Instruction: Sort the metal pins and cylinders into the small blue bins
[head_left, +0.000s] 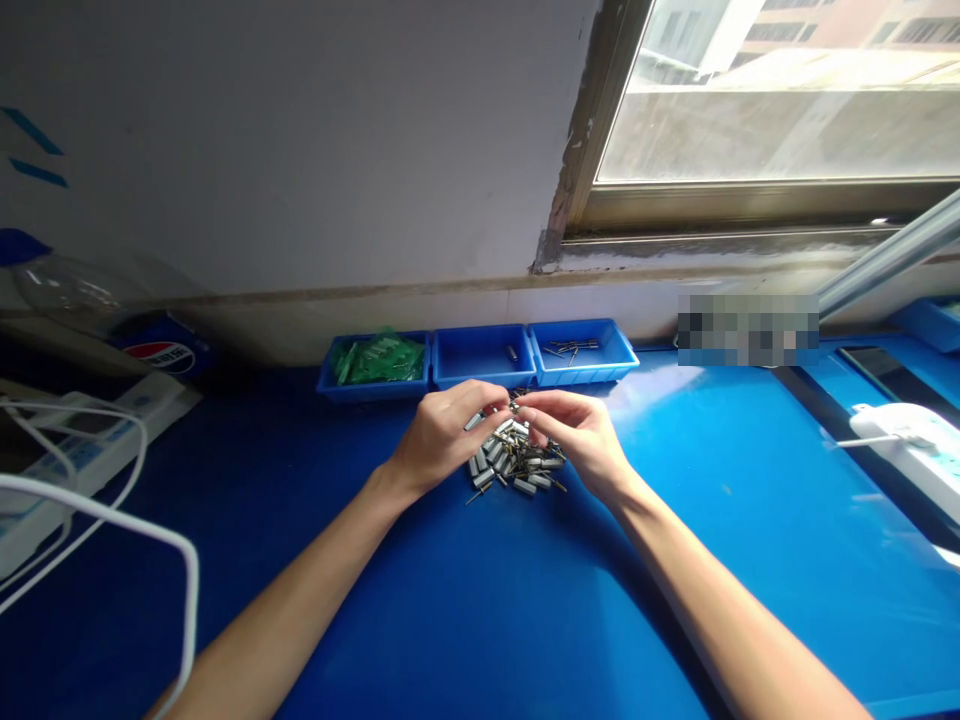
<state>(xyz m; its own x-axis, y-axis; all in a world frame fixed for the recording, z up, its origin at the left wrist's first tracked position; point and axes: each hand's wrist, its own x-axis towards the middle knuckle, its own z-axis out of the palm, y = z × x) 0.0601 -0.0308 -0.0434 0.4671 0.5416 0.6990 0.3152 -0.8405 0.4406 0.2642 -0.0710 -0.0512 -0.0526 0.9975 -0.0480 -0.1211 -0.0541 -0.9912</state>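
My left hand and my right hand meet fingertip to fingertip just above a heap of small metal parts. Each hand is closed in a pinch. Something small and metallic shows between the fingertips, too small and covered to name. The heap mixes silver cylinders with thin, brass-coloured pins or shafts, and my fingers hide its far side. Behind it stand three blue bins in a row. Green plastic bags fill the left bin, one small dark cylinder lies in the middle bin, and several thin metal pins lie in the right one.
A blue mat covers the table. On the left are a white cable, a power strip and a bottle with a blue label. A white power strip and a dark flat object lie on the right.
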